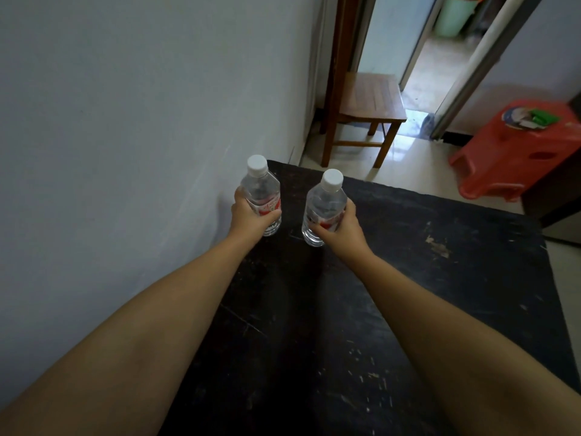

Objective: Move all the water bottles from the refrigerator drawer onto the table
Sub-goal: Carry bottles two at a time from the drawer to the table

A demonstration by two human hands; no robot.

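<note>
A: Around the left water bottle, what are the fingers doing?

B: Curled round its red label; the left hand grips it upright, white cap up, near the wall.

A: And the right hand?

B: It grips the right water bottle the same way. Both bases seem to touch the black table, though I cannot tell for sure. Beyond stand a wooden chair and a red plastic stool.

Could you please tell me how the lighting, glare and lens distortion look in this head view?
Head view: dim indoors, daylight from the doorway throwing glare on the floor tiles; wide-angle stretch enlarges the forearms; both water bottles sharp.
</note>
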